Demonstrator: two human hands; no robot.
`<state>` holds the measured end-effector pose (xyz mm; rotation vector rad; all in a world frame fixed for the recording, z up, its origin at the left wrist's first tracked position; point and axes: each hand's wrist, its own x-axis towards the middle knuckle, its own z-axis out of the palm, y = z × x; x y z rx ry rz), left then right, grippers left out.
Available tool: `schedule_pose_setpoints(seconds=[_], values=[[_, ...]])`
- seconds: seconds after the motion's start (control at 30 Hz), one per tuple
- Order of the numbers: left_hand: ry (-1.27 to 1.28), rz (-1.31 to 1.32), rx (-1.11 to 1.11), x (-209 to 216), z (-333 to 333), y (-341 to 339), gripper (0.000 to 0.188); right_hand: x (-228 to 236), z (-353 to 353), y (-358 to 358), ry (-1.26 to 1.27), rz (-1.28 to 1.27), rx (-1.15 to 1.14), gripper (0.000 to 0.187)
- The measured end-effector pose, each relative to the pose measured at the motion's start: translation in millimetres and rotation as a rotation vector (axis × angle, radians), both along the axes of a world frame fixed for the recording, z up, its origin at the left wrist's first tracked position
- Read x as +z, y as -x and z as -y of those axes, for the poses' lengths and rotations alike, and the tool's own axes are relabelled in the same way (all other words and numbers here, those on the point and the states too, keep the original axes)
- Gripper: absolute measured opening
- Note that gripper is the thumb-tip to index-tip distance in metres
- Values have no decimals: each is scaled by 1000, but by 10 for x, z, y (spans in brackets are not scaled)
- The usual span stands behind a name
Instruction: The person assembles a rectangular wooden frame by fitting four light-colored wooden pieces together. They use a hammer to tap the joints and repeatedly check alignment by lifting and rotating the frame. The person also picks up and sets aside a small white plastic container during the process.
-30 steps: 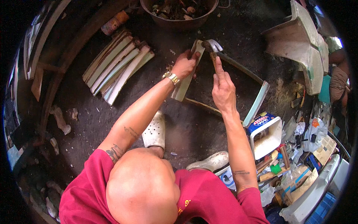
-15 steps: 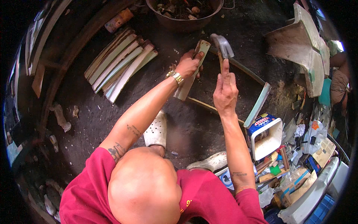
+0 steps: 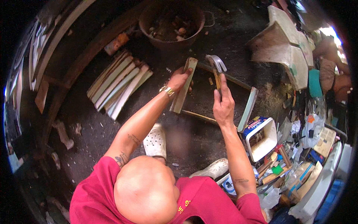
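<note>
On the far left, long boards (image 3: pixel 39 48) lean in a row. Next comes a pile of wood strips (image 3: pixel 121 84), lying side by side on the dark floor. A big round pot (image 3: pixel 167 45) sits beyond them with bits inside. The left hand (image 3: pixel 179 80), with a gold watch (image 3: pixel 167 90) on its wrist, is closed around a pale board (image 3: pixel 185 86), which is at the left side of a wooden frame (image 3: pixel 249 104). The red shirt (image 3: pixel 220 201) has yellow letters on its front, partly hidden. The right hand (image 3: pixel 223 108) is curled around the handle of a hammer (image 3: pixel 217 76), with one finger pointing along it. The hammer's head is over the frame, near the board's top end but apart from it. Just beside the frame's right side, a white tub (image 3: pixel 255 123) lies tipped over; its blue label has red and white on it, with tiny writing. Farther right, a white bag (image 3: pixel 312 130) with an orange mark lies among scraps.
</note>
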<state>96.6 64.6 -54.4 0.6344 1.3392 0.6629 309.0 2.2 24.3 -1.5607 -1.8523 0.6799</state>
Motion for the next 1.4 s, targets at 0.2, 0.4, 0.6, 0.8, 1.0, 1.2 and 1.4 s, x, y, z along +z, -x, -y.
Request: schedule_pose_setpoints(seconds=[0.2,0.4,0.6,0.8,1.0,1.2,1.4], values=[[13,226,30,125,3,89,46,96,216,-648,-3,80,-189,55],[121,141,5,-23,-108,105,44,4,497,-864,112,42,-271,50],[158,223,-8,-157,161,241,44,38,1300,-1048,34,280,233,55],[80,91,2,-161,34,172,40,-182,1892,-860,146,363,442,44],[-92,82,-59,-119,150,311,52,157,1434,-1732,50,387,276,27],[-226,-270,16,-70,225,600,46,308,1147,-2741,154,206,-114,18],[-316,-383,6,-68,445,797,48,-35,1323,-3011,742,580,-65,21]])
